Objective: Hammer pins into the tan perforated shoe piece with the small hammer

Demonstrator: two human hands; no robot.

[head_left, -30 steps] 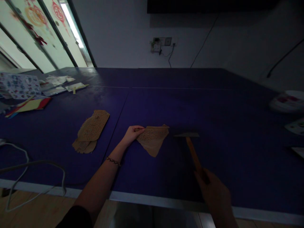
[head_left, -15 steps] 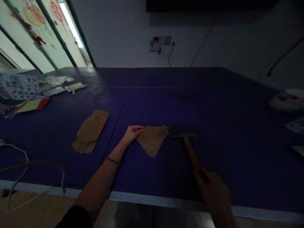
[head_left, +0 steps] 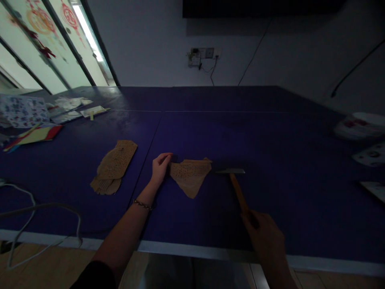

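A brown, roughly triangular piece [head_left: 191, 178] that looks like leather or cardboard lies flat on the purple table, dotted with small holes and with a folded or layered top edge. My left hand [head_left: 161, 166] is just off its upper left corner, thumb and fingertips pressed together; whatever they may hold is too small to make out. Around the wooden handle of a hammer [head_left: 237, 190] my right hand [head_left: 264, 237] is closed. The hammer's narrow metal head is at the right of the brown piece, apart from it and low over the table.
Left of my hand lies a stack of perforated brown pieces [head_left: 116, 166]. Beyond it are coloured sheets [head_left: 39, 134] and plastic packets [head_left: 70, 104]. A looped cable [head_left: 78, 220] hangs at the front left edge. Clear-looking containers [head_left: 359, 126] stand at the far right.
My left hand has let go of the brown piece's upper left corner and shifted up and left. The hammer stays beside the piece in my right hand, nearly unmoved.
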